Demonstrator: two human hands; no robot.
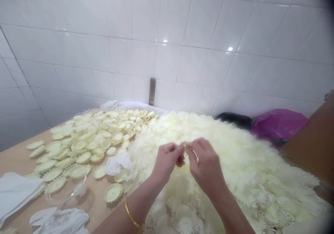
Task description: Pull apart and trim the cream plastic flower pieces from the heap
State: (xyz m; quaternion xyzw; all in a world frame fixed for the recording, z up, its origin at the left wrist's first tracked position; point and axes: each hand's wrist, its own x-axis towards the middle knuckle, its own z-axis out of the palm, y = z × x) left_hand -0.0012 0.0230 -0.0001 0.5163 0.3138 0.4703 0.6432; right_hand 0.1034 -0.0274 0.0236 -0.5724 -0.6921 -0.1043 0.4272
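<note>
My left hand (168,159) and my right hand (205,161) meet fingertip to fingertip above a heap of thin, pale yellow petal discs (235,164). Both are closed in a pinch around something very small between them, too tiny to make out. A gold bangle (130,215) circles my left wrist. To the left lies a pile of thicker cream-yellow discs with toothed edges (86,145), shaped like shallow cups. One toothed disc (113,193) rests apart from that pile, left of my left forearm.
On the tan tabletop (100,208) are a clear plastic bowl (74,195), crumpled white tissue (60,220), another tissue wad (118,164) and folded white sheets (18,194). A black item (233,120) and a magenta bag (279,124) sit by the tiled wall (172,60). A brown shape blocks the right side.
</note>
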